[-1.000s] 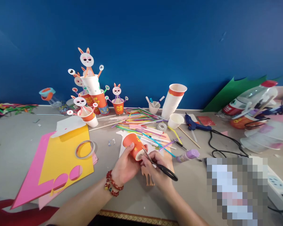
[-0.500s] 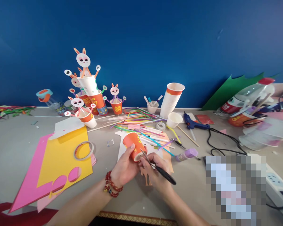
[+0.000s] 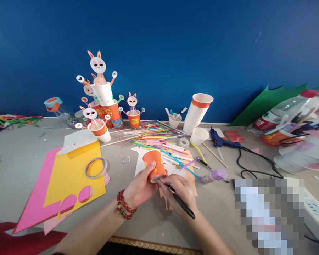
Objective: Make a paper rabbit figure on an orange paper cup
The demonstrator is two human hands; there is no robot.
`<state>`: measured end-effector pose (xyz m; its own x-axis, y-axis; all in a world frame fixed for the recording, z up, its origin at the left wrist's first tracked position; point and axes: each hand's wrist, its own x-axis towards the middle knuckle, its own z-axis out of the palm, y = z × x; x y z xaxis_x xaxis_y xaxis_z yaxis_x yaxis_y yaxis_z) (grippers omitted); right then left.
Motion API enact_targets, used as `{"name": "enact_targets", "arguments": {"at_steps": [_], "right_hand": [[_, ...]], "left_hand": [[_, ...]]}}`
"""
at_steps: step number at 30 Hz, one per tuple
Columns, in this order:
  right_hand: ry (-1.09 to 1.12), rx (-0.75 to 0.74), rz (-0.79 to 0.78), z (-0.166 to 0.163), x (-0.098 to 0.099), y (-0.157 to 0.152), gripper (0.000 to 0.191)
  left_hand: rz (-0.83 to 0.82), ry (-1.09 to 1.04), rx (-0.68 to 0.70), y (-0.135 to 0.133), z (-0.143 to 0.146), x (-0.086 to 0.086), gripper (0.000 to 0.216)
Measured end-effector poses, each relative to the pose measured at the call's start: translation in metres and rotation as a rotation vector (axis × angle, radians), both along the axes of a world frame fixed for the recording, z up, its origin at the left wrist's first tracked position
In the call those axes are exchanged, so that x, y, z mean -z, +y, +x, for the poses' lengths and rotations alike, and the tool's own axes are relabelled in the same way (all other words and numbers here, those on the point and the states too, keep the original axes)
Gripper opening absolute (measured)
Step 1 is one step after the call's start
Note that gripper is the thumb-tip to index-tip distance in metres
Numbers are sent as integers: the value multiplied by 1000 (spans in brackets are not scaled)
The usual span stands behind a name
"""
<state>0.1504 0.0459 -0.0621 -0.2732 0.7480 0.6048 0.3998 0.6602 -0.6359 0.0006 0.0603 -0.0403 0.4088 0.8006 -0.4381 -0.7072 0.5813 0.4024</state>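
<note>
My left hand (image 3: 142, 184) grips an orange paper cup (image 3: 152, 163) with its base tilted toward me, thumb along the side. In my right hand (image 3: 179, 189) is a pair of black-handled scissors (image 3: 184, 207), their tips at the cup's base. My fingers and the cup partly hide the blades. Beneath the hands lie white paper (image 3: 139, 164) and orange paper cut-outs (image 3: 192, 184). A purple-capped glue stick (image 3: 212, 176) lies just to the right.
Paper-cup rabbits (image 3: 97, 124) stand at the back left, near a pile of straws (image 3: 159, 132). Yellow paper (image 3: 74, 173) bears a tape roll (image 3: 95, 167). Stacked white cups (image 3: 194, 115), a blue glue gun (image 3: 223, 141) with its cable, and a power strip (image 3: 315, 209) occupy the right.
The scissors' tips have moved down against the cup's base, and the blades show less. The cup stands a little more upright. The whole view has shifted slightly.
</note>
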Motion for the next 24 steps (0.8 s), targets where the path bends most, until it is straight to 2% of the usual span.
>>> {"name": "enact_targets", "arguments": {"at_steps": [4, 9, 12, 15, 18, 21, 24], "right_hand": [[-82, -2, 95, 1, -2, 2, 10], [-195, -11, 290, 0, -4, 5, 16], [-202, -27, 268, 1, -2, 5, 16], [-111, -47, 95, 0, -2, 2, 13], [47, -6, -180, -2, -7, -3, 12], [223, 34, -474, -5, -14, -7, 21], [322, 35, -625, -7, -18, -7, 25]], "left_hand": [[-34, 47, 44, 1, -3, 0, 27], [9, 79, 139, 1, -8, 1, 33], [1, 68, 147, 1, -8, -1, 34], [-48, 53, 93, 0, -6, -6, 32], [-53, 23, 33, 0, -4, -11, 27], [3, -38, 38, 1, -2, -12, 21], [19, -34, 43, 1, -1, -8, 21]]}}
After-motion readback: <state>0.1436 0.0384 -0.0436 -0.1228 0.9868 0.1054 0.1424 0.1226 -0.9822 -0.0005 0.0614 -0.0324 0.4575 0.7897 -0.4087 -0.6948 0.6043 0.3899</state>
